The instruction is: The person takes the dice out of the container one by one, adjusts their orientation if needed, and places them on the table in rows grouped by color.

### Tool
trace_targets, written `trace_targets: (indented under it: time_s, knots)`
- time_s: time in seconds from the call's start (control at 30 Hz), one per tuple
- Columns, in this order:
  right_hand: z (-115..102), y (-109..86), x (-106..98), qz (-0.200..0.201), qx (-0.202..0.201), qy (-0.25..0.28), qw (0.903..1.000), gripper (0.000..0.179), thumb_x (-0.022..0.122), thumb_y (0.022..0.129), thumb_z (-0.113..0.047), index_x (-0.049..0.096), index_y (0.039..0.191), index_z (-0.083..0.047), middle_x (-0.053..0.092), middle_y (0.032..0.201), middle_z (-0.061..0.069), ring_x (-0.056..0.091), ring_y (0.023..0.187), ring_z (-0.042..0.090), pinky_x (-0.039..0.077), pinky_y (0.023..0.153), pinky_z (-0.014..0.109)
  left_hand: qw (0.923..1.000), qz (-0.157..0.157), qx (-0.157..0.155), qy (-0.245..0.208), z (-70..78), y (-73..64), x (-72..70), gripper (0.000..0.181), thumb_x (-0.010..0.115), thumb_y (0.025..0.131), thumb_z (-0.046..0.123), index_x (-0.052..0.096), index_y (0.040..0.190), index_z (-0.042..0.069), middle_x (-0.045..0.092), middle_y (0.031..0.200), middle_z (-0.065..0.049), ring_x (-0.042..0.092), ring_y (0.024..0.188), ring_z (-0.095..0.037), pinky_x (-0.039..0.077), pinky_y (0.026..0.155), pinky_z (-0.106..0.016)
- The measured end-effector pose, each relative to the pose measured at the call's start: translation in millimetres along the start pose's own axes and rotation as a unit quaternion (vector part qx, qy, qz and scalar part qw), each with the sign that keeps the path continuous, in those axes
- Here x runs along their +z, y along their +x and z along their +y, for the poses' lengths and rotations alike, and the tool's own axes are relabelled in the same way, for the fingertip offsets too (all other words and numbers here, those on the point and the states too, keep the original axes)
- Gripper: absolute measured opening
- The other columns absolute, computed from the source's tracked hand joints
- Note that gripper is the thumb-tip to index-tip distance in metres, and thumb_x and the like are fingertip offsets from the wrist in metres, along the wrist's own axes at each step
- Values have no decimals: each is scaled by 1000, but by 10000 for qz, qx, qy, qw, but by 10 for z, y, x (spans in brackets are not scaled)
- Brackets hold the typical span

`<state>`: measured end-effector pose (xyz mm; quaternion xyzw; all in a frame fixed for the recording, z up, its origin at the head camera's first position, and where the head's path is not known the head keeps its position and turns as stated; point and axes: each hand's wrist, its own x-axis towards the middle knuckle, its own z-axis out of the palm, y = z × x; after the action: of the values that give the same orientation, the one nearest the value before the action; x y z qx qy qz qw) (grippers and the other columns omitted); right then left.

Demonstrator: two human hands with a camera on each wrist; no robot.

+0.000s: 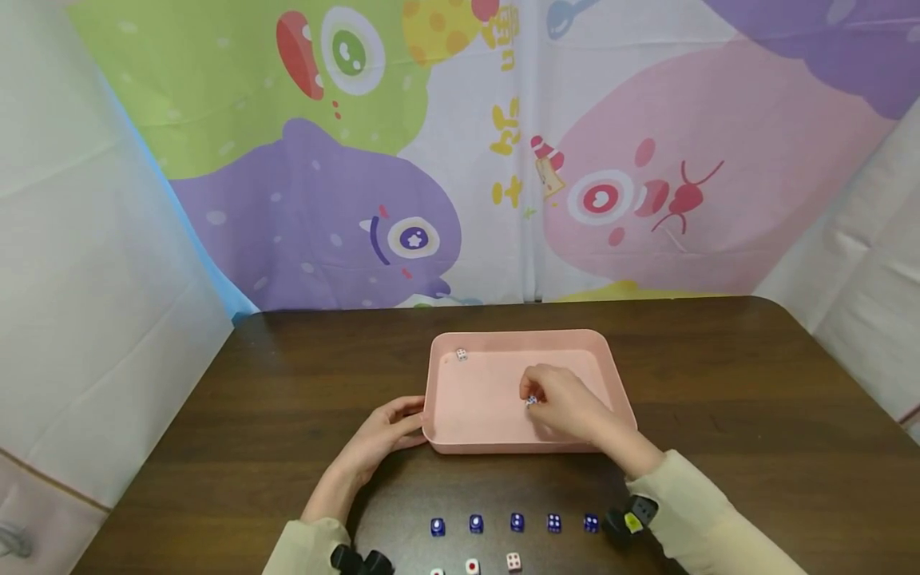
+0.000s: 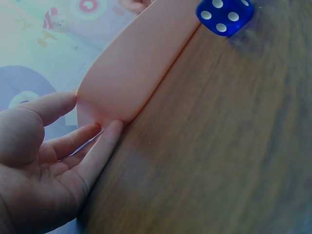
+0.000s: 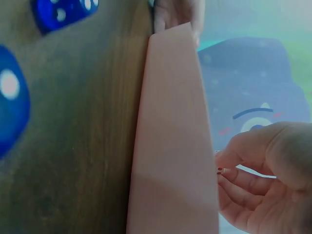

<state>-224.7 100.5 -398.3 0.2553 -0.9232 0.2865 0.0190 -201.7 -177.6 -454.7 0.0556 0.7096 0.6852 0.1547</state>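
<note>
A pink tray lies on the table in the head view. My left hand touches its near left corner, fingers mostly straight; the left wrist view shows the thumb at the rim and fingertips lower on the wall. Over the right half of the tray, my right hand pinches a small white die between thumb and fingers. Only a sliver of that die shows in the right wrist view. Another white die sits in the tray's far left corner.
A row of several blue dice runs along the brown table in front of the tray. Nearer, white dice stand at the frame's bottom edge, partly cut off. A cartoon-print curtain hangs behind the table.
</note>
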Motion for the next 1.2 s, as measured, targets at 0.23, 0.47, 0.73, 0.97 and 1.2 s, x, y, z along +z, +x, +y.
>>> trace_targets:
  time_s: [0.23, 0.47, 0.73, 0.97, 1.2]
  knots:
    - [-59, -178, -35, 50, 101, 171, 9998, 18, 61, 68, 3, 55, 73, -13, 51, 70, -4, 47, 67, 11, 43, 59, 22, 10000, 10, -30, -1, -2, 3, 0, 52, 55, 90, 15, 36, 132, -10, 42, 128, -27, 56, 102, -19, 51, 88, -34]
    - [-109, -397, -52, 147, -87, 167, 9997, 20, 63, 69, 2, 55, 73, -15, 53, 72, -6, 50, 69, 10, 45, 60, 20, 10000, -11, -45, 8, 7, 8, 11, 50, 54, 91, 13, 36, 132, -10, 42, 128, -27, 56, 102, -20, 51, 88, -34]
    - [-162, -658, -64, 121, -516, 266, 9982, 22, 63, 71, 2, 56, 74, -17, 53, 74, -10, 51, 68, 6, 46, 60, 19, 10000, -7, -85, 34, 11, -2, 18, 50, 54, 91, 12, 36, 132, -10, 42, 128, -27, 57, 101, -19, 51, 88, -33]
    - [-251, -811, -97, 12, -627, 208, 9978, 20, 65, 74, 1, 58, 77, -18, 54, 79, -13, 52, 72, 7, 47, 63, 20, 10000, -14, -41, 37, 6, -3, 5, 50, 54, 91, 13, 36, 131, -10, 42, 128, -27, 57, 101, -19, 51, 88, -33]
    - [-378, -923, -164, -406, -677, -287, 9965, 14, 67, 76, -6, 65, 83, -17, 54, 85, -16, 50, 79, 1, 49, 68, 21, 10000, -45, -59, 65, 13, 8, 9, 50, 54, 91, 13, 36, 131, -10, 42, 128, -27, 57, 101, -19, 51, 88, -33]
